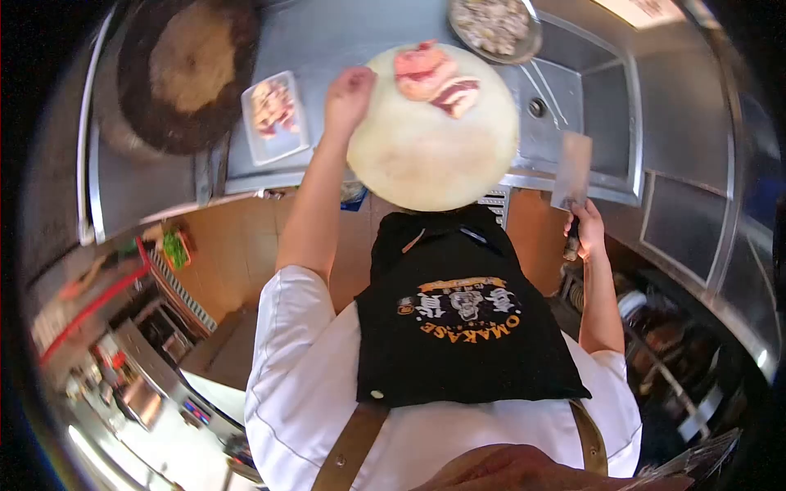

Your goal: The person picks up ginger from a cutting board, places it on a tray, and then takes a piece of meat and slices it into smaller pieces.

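Note:
My right hand [586,230] grips a cleaver [572,168] by its dark handle, out to the right of the round cutting board [426,172], with the broad blade pointing away from me. Over the board's left edge is my left hand [350,100], its fingers curled in; whether anything is inside them is hidden. Two pieces of raw meat lie on the far part of the board: a larger pink piece [422,72] and a smaller one with a dark red band and pale fat [457,95]. Neither hand touches them.
Left of the board stands a white plastic tray [258,149] holding cut meat [274,106]. A large dark wok [135,106] is farther left. At the back right, a metal bowl [524,51] of chopped pieces stands by a steel sink [602,106] with a drain.

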Action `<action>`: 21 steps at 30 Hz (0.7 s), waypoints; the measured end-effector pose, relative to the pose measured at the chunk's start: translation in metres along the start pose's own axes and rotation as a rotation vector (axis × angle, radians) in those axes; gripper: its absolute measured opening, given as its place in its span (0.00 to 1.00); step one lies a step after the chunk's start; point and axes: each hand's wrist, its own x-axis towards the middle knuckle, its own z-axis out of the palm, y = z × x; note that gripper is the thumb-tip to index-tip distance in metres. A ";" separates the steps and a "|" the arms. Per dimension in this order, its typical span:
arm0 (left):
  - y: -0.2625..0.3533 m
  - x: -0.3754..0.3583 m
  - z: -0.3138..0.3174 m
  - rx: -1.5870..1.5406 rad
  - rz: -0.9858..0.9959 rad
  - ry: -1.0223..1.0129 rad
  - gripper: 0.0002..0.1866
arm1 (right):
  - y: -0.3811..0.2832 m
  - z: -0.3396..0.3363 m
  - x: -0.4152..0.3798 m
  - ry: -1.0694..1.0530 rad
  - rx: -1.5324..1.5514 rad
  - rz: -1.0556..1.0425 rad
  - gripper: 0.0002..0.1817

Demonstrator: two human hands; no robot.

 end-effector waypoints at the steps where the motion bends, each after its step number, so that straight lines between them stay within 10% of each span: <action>1: 0.012 -0.009 0.025 0.044 0.051 -0.103 0.10 | 0.002 -0.011 -0.003 -0.006 -0.010 0.032 0.06; 11: 0.048 -0.058 0.163 0.841 0.566 -0.333 0.19 | 0.032 -0.117 0.122 -0.325 -0.381 0.193 0.07; 15: 0.048 -0.055 0.178 0.918 0.484 -0.282 0.18 | 0.003 -0.130 0.217 0.246 -0.889 -0.109 0.08; 21: 0.046 -0.047 0.182 0.642 0.427 -0.138 0.23 | -0.026 -0.136 0.104 -0.171 -0.228 0.215 0.04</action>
